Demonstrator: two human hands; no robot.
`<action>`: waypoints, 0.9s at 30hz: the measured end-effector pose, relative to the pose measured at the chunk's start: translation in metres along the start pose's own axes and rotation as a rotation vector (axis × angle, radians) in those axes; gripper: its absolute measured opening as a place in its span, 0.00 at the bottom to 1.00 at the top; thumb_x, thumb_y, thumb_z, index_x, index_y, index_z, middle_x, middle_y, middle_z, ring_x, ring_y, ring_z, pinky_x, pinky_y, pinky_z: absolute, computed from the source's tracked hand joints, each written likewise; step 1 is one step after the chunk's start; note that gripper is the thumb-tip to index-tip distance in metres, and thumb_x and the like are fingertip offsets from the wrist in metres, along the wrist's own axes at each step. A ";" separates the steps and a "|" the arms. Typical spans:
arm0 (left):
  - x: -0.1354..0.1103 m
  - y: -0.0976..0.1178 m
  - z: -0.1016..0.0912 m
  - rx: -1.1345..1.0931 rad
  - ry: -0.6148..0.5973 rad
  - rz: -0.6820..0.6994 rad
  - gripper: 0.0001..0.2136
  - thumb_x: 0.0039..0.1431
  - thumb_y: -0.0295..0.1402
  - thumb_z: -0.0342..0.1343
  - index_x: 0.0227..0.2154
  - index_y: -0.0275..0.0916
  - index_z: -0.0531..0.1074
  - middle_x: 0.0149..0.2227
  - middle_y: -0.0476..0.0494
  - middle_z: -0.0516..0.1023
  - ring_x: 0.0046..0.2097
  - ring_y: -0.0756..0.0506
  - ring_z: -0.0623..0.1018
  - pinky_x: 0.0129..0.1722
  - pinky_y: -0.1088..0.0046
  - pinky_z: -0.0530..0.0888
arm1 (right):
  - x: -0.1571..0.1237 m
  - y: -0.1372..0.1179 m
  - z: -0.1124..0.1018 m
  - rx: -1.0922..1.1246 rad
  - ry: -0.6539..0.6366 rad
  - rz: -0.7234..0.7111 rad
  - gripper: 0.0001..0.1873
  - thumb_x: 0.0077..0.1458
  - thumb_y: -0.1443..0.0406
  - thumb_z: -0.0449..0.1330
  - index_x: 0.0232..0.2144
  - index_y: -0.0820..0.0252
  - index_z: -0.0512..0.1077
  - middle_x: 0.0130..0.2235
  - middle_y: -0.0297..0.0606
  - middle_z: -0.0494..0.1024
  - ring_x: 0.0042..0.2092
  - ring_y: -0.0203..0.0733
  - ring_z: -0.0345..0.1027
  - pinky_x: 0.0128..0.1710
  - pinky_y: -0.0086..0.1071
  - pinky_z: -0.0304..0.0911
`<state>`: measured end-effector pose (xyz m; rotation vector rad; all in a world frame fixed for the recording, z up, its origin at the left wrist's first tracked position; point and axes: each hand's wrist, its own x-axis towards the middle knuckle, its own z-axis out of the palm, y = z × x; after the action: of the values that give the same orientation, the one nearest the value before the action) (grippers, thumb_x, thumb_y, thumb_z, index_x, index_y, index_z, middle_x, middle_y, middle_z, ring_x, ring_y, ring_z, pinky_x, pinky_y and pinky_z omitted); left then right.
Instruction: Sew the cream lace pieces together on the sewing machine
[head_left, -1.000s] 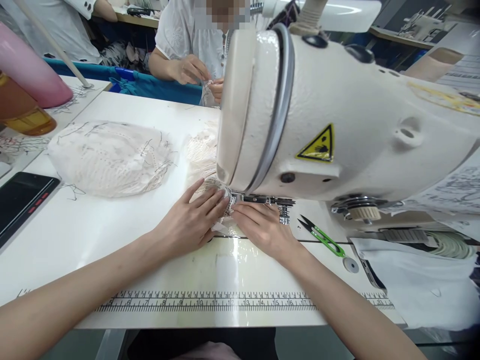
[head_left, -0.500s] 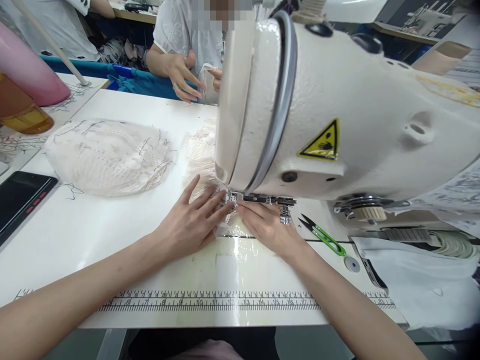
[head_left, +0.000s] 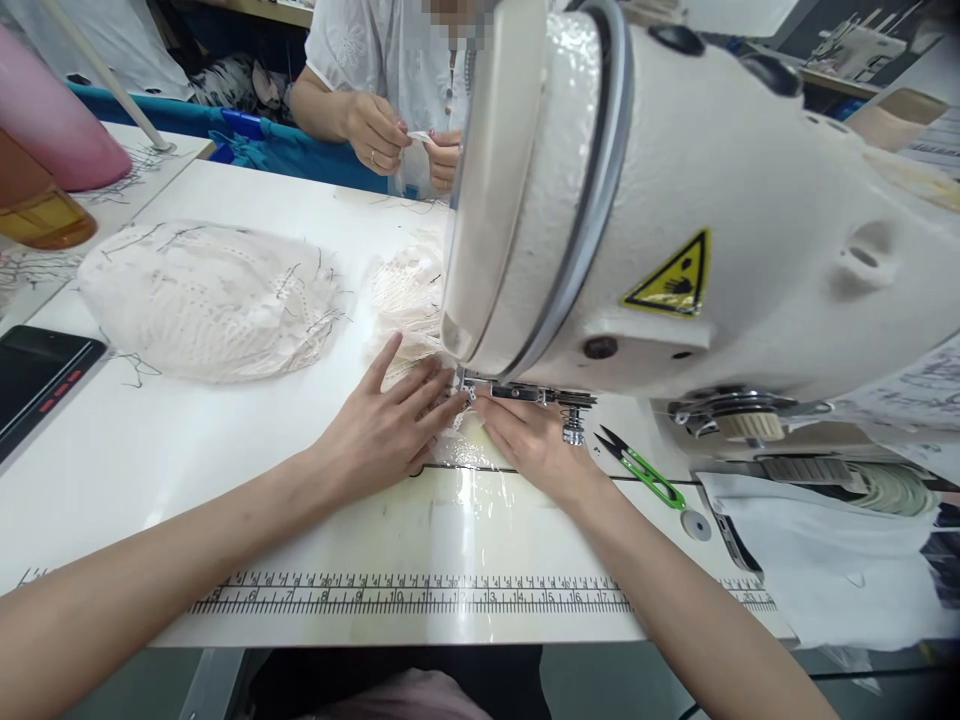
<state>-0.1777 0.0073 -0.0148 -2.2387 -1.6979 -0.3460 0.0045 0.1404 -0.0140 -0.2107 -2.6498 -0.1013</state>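
My left hand [head_left: 386, 418] lies on a piece of cream lace fabric [head_left: 409, 290], fingers spread, just left of the presser foot [head_left: 466, 386]. On the other side, my right hand [head_left: 540, 448] rests flat with its fingers stretched towards the foot; some fingers are partly hidden under the metal guide [head_left: 525, 394]. A small end of the lace shows between the two hands. The white sewing machine [head_left: 570, 200] covers the needle area from above and hides part of the fabric behind it.
A pile of cream lace pieces [head_left: 210, 300] lies left, near a phone [head_left: 45, 385]. Green thread snips [head_left: 645, 470] and a bobbin [head_left: 696, 525] sit at right. A printed ruler [head_left: 405, 595] runs along the front edge. Across the table, a co-worker's hands [head_left: 379, 135] hold white material.
Less lace shows between my hands, as it has moved further under the foot. My hands stay nearly in place. The co-worker's hands have drawn together on the white material. The view has shifted slightly.
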 end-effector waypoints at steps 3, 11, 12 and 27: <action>-0.001 -0.001 -0.001 -0.001 0.070 0.110 0.18 0.64 0.22 0.42 0.53 0.33 0.69 0.53 0.41 0.77 0.56 0.42 0.74 0.64 0.50 0.58 | -0.004 0.002 0.008 0.009 0.002 -0.026 0.12 0.60 0.74 0.55 0.42 0.59 0.74 0.44 0.36 0.80 0.40 0.36 0.74 0.38 0.31 0.67; 0.001 -0.007 -0.006 -0.058 0.090 0.142 0.13 0.65 0.21 0.43 0.42 0.32 0.73 0.47 0.41 0.80 0.52 0.43 0.77 0.65 0.55 0.58 | -0.003 -0.006 0.004 -0.064 0.014 -0.103 0.12 0.60 0.75 0.55 0.43 0.60 0.72 0.45 0.32 0.80 0.45 0.35 0.71 0.37 0.31 0.62; 0.001 -0.008 -0.006 -0.058 0.086 0.141 0.13 0.65 0.21 0.43 0.41 0.32 0.73 0.46 0.40 0.80 0.52 0.42 0.77 0.65 0.55 0.58 | -0.002 -0.007 0.003 -0.074 0.018 -0.104 0.11 0.60 0.74 0.55 0.43 0.59 0.72 0.45 0.32 0.80 0.45 0.35 0.71 0.36 0.31 0.60; -0.004 -0.012 -0.017 0.102 0.223 0.194 0.13 0.64 0.30 0.50 0.21 0.42 0.67 0.20 0.54 0.69 0.25 0.51 0.69 0.33 0.67 0.65 | 0.008 -0.020 -0.002 0.214 0.157 -0.229 0.05 0.58 0.72 0.57 0.33 0.60 0.71 0.31 0.32 0.77 0.37 0.36 0.70 0.51 0.38 0.65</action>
<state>-0.1899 0.0002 0.0007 -2.1764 -1.3445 -0.4340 -0.0052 0.1211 -0.0094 0.1651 -2.4954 0.0878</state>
